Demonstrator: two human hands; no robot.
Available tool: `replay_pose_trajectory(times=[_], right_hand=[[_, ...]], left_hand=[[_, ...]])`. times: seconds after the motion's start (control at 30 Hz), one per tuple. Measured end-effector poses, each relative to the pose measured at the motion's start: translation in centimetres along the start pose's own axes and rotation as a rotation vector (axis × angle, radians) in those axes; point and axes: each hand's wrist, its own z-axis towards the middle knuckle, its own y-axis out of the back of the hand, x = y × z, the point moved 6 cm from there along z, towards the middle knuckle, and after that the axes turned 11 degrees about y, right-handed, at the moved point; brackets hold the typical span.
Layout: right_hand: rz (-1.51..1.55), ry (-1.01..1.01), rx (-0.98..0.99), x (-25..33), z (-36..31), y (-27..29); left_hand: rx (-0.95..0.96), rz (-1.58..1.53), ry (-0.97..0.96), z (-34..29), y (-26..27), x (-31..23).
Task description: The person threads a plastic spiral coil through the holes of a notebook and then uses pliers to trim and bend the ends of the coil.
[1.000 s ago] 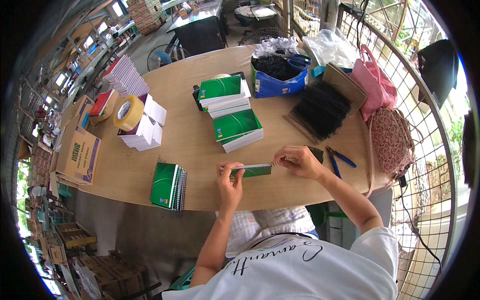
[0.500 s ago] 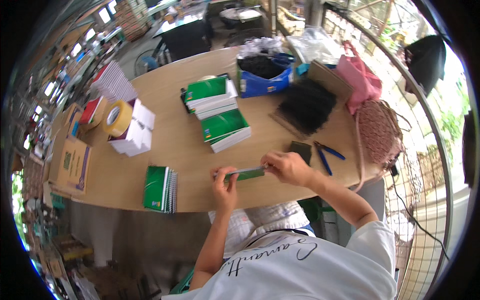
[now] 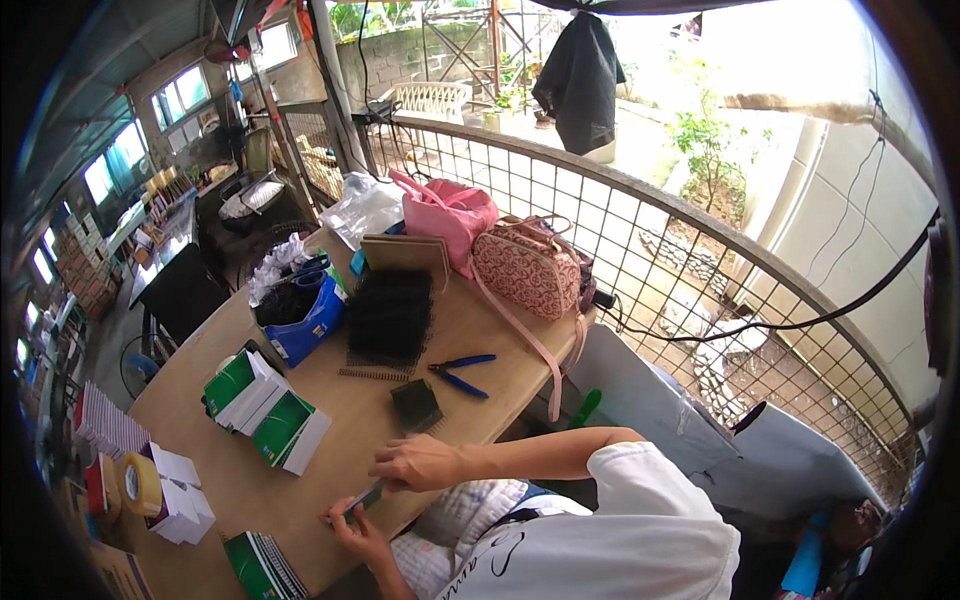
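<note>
Near the table's front edge, a small green-covered notebook (image 3: 368, 496) is tilted nearly edge-on between my hands. My left hand (image 3: 360, 535) grips its near end, thumb and fingers closed on it. My right hand (image 3: 415, 463) is closed at the far end, its fingers curled and partly hiding that end; the exact grip is hard to see. Beyond my right hand lies a small dark stack of coils (image 3: 416, 405). Blue-handled pliers (image 3: 464, 375) rest with their handles spread just past it. To the left, several spiral-bound green notebooks (image 3: 262, 566) lie stacked.
Stacks of green-covered booklets (image 3: 285, 428) stand mid-table. A blue box (image 3: 305, 325) of black material and a pile of black coils (image 3: 388, 318) are farther back. A pink bag (image 3: 450, 220) and a patterned bag (image 3: 530, 268) sit by the mesh railing. Yellowish tape (image 3: 143, 482) tops white pads at left.
The view has swung to the right, so the table things appear farther left and the railing and yard show more. Both hands stay at the notebook.
</note>
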Motion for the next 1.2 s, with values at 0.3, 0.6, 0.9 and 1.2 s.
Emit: replay_pose_trajectory(times=[0.3,0.6,0.9,1.2], right_hand=[[-0.035,0.065,0.285,-0.7,-0.6,-1.9],[-0.379,-0.313,0.696,-9.3,-1.5,2.3],[-0.187,-0.263,0.715,-11.2,-0.1,1.7],[0.187,-0.066,0.062,-12.7,6.0,7.8]], left_hand=[[0.019,0.056,-0.021,-0.1,-0.1,-0.7],[0.087,0.036,-0.089,0.7,-0.4,-0.1],[0.052,0.065,0.032,1.7,-0.6,0.4],[0.034,0.039,0.034,2.7,-0.9,-0.3]])
